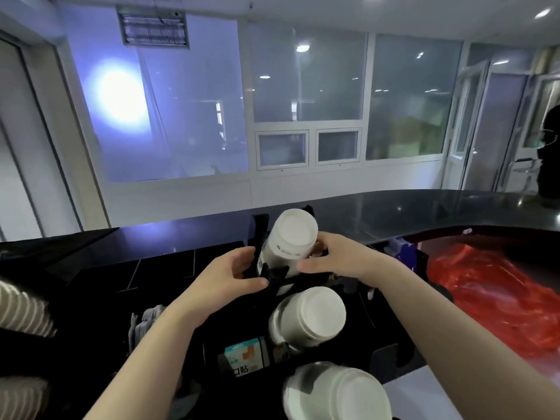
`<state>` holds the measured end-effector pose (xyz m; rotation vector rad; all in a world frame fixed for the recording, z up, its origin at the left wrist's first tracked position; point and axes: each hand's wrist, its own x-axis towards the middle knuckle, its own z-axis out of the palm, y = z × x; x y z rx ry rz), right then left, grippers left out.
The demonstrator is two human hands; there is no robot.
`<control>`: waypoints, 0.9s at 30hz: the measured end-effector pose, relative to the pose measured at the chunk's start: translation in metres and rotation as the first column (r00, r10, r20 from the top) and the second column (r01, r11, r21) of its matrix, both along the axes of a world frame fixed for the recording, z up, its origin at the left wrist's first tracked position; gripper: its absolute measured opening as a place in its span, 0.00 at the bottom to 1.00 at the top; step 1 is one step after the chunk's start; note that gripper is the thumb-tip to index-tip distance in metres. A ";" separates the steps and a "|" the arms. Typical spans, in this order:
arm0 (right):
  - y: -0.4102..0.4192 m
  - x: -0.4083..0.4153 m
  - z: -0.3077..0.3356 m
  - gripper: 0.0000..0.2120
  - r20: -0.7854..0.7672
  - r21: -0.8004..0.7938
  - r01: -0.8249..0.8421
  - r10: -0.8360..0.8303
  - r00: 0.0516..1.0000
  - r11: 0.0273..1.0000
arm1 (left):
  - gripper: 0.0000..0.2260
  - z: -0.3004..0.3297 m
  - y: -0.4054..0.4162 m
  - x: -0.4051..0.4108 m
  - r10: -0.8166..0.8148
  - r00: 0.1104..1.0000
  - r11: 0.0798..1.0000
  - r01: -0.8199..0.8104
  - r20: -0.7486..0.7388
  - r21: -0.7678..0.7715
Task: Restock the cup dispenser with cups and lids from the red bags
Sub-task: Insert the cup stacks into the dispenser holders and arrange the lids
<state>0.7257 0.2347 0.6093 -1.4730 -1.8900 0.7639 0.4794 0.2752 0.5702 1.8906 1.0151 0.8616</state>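
Observation:
A black cup dispenser [385, 357] stands in front of me with three stacks of upside-down white cups. The far stack [289, 237] sits in the back slot, a middle stack [309, 318] is behind a near stack [338, 392]. My left hand [231, 274] is at the left of the far slot, its fingers curled around the black frame. My right hand [336, 256] reaches from the right, with its fingers against the far stack's side and the frame. A crumpled red bag [497, 295] lies on the counter to the right.
A dark glossy counter [424, 210] runs across behind the dispenser. Ribbed lids or cups [21, 310] are stacked at the left edge. Small packets with a teal and orange label [245, 356] sit in the dispenser's front compartment. A person in dark clothes [550, 156] stands far right.

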 end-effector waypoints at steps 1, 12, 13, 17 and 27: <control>0.003 -0.001 -0.001 0.12 -0.043 -0.013 -0.017 0.016 0.999 1.000 | 0.42 0.000 0.000 0.000 -0.036 0.999 0.998 0.037 0.027 -0.042; 0.012 -0.013 -0.013 0.26 -0.135 0.174 0.087 -0.063 0.989 0.981 | 0.32 -0.004 -0.009 0.020 -0.038 0.947 0.998 0.054 0.318 -0.041; 0.011 -0.015 -0.013 0.28 -0.150 0.204 0.085 -0.055 0.987 0.975 | 0.32 -0.003 -0.010 0.019 -0.034 0.944 0.999 0.046 0.327 -0.028; 0.009 -0.020 -0.012 0.29 -0.187 0.279 0.055 -0.002 0.982 0.959 | 0.33 -0.001 -0.014 0.020 -0.022 0.924 1.000 0.023 0.381 0.000; 0.005 -0.017 -0.011 0.34 -0.375 0.207 0.096 -0.011 0.927 0.974 | 0.29 -0.001 -0.016 0.025 -0.007 0.873 0.998 0.033 0.487 -0.045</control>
